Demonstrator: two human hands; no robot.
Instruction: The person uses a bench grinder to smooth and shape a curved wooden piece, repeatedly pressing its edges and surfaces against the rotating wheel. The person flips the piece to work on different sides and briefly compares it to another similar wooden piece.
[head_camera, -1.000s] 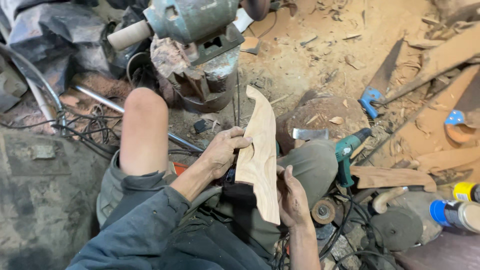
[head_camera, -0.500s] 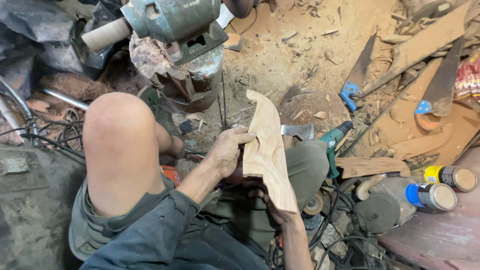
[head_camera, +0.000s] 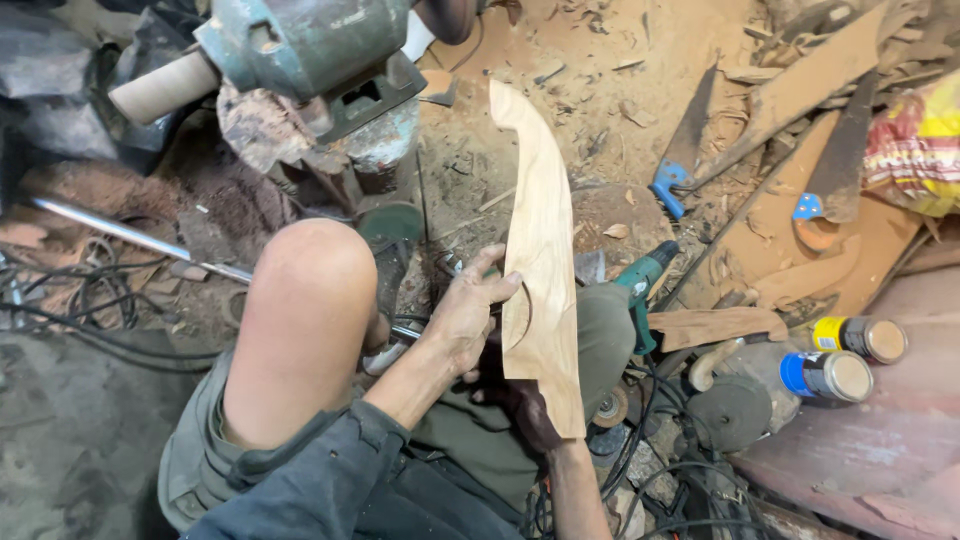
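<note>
pale wood, smooth and curved with a notched edge: the carved board stands upright between both hands. left hand pinches its edge, fingers curled; right hand grips it from beneath, mostly hidden behind the board.

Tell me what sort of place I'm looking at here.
Most likely a small woodworking shop, worked from the floor: sawdust and offcuts cover the ground, a bench grinder stands ahead, and both hands hold a curved cut wooden piece.

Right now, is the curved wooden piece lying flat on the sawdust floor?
No, the curved wooden piece is held up off the floor, with the left hand gripping its edge and the right hand underneath its lower end.
</note>
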